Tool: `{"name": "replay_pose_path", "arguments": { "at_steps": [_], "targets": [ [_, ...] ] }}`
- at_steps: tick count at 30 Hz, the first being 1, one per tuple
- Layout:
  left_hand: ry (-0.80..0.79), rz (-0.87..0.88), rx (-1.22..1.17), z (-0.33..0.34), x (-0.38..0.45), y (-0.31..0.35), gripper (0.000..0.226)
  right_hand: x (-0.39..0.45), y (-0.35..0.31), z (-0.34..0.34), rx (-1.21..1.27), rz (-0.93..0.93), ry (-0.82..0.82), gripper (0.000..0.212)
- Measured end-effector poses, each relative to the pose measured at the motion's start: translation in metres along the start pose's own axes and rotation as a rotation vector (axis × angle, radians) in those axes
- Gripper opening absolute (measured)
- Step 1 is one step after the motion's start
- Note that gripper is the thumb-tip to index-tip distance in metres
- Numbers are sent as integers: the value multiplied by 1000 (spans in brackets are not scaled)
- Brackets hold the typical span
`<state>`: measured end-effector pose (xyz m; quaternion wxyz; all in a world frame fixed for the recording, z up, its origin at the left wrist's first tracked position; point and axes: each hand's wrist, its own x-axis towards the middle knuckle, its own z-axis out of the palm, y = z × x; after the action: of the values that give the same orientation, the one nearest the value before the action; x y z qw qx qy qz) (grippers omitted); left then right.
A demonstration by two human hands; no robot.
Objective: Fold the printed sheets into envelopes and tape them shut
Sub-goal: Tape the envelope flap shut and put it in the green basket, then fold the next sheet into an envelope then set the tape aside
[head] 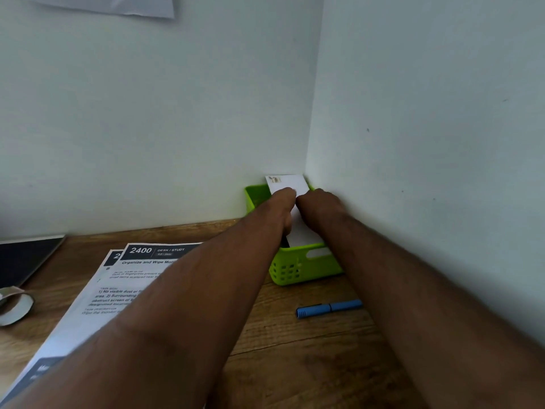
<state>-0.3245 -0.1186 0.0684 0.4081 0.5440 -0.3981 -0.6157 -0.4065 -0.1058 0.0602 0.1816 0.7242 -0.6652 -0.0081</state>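
Note:
A folded white envelope (290,184) stands upright in a green plastic basket (306,268) in the corner where the two walls meet. My left hand (280,208) and my right hand (317,206) both reach into the basket and grip the envelope from either side, fingers closed on it. A strip of tape shows at the envelope's top left corner. Two printed sheets (129,278) lie flat on the wooden desk (295,349) at the left, partly under my left forearm. A roll of tape (14,308) sits at the far left edge.
A blue marker (328,308) lies on the desk in front of the basket. A dark flat object (26,255), perhaps a laptop, lies at the back left. White walls close off the back and the right side. A sheet of paper (118,4) hangs on the wall above.

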Motion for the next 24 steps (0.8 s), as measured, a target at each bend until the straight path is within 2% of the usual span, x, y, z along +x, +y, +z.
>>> {"name": "replay_pose_path", "arguments": {
  "at_steps": [2, 5, 7, 10, 14, 16, 18, 20, 22, 24],
  "targets": [
    [-64, 18, 76, 3, -4, 2, 55, 0, 2, 0, 27, 3, 6, 37],
    [-50, 7, 27, 4, -7, -2, 62, -1, 2, -2, 70, 7, -19, 35],
    [-25, 76, -12, 0, 3, 3, 69, -5, 3, -8, 101, 21, -37, 32],
    [-15, 157, -50, -10, 30, 14, 92, -12, 6, -24, 106, 16, -29, 30],
    [-66, 287, -33, -41, -33, 39, 63, -17, 7, -54, 123, -20, -64, 39],
    [16, 419, 134, -73, -47, 36, 56, -23, -1, -69, 147, -28, -43, 42],
    [85, 582, 444, -112, -62, 20, 51, -26, -14, -81, 184, -45, -11, 43],
    [120, 665, 807, -157, -73, -1, 44, -27, -37, -91, 244, -83, 6, 44],
    [121, 673, 1168, -197, -84, -19, 41, -27, -64, -95, 319, -127, 20, 43],
    [95, 549, 1492, -233, -95, -39, 44, -29, -101, -90, 399, -177, 26, 44]
  ]
}}
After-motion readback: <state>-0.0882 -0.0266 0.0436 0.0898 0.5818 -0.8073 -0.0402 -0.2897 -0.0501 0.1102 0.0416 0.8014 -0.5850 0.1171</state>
